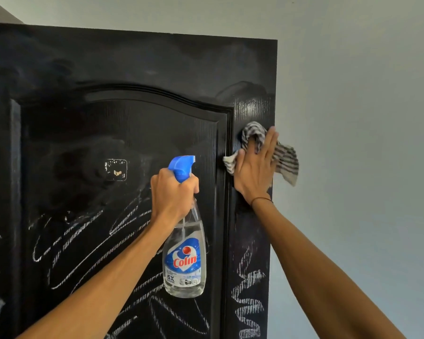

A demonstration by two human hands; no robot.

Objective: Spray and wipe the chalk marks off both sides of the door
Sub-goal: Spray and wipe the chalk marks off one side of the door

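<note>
black door [132, 69] chalk-scrawled below, smeared above; right hand [253, 167] fingers flat on striped cloth [284, 157]

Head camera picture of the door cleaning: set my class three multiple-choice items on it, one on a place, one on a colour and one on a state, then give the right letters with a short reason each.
1. Where is the striped cloth?
A. on the door's right-hand edge strip
B. on the arched centre panel
C. draped over the bottle

2. What colour is the spray bottle trigger head?
A. red
B. blue
C. white

3. What state is the lower part of the door in?
A. wiped clean
B. chalk marks on it
C. covered with paper

Answers
1. A: the right hand presses the cloth flat against the strip beside the door's free edge.
2. B: the head above the left hand, which grips the neck, is blue.
3. B: white chalk marks run across the lower panel and edge strip.
</note>
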